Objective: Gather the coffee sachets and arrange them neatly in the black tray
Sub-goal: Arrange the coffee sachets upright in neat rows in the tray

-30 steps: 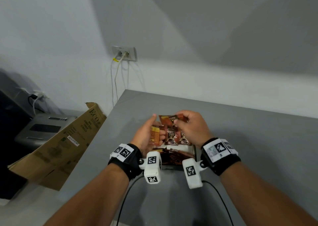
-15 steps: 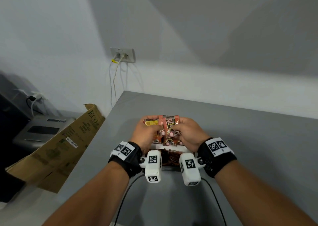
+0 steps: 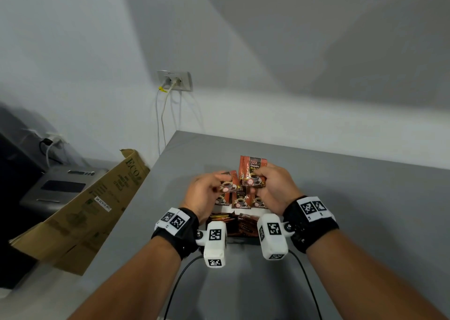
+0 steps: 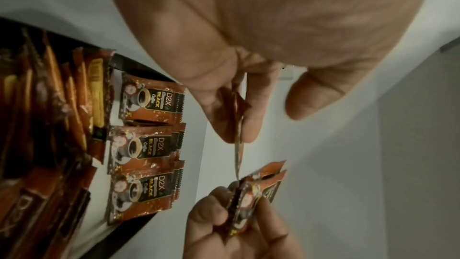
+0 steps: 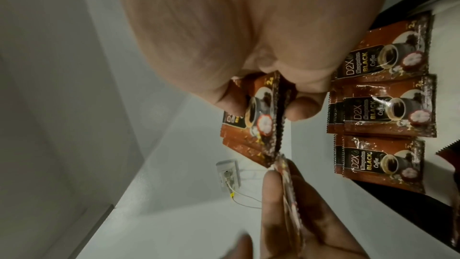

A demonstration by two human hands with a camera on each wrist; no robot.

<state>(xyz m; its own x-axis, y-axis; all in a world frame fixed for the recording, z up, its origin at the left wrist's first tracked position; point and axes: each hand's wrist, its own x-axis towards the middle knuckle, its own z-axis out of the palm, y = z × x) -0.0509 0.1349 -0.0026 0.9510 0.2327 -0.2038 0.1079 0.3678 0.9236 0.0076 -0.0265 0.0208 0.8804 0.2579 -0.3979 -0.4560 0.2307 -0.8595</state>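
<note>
Both hands hover over the black tray (image 3: 244, 241) on the grey table. My left hand (image 3: 216, 185) pinches one brown D2X coffee sachet (image 3: 228, 182), seen edge-on in the left wrist view (image 4: 238, 145). My right hand (image 3: 259, 177) pinches a small stack of the same sachets (image 3: 253, 171) upright, its lower corner touching the left hand's sachet (image 5: 288, 180). In the tray, three piles of sachets (image 4: 147, 151) lie side by side. Long stick sachets (image 4: 62, 106) fill the tray's near part. The hands hide part of the piles in the head view.
A folded cardboard box (image 3: 80, 212) leans at the table's left edge, with a grey device (image 3: 60, 188) behind it. A wall socket (image 3: 174, 79) with cables sits above the table's far left corner. Bare grey tabletop (image 3: 365, 210) lies right of the tray.
The hands were pressed together on one bundle. Now they have drawn slightly apart, the left with a single sachet and the right with the stack held higher.
</note>
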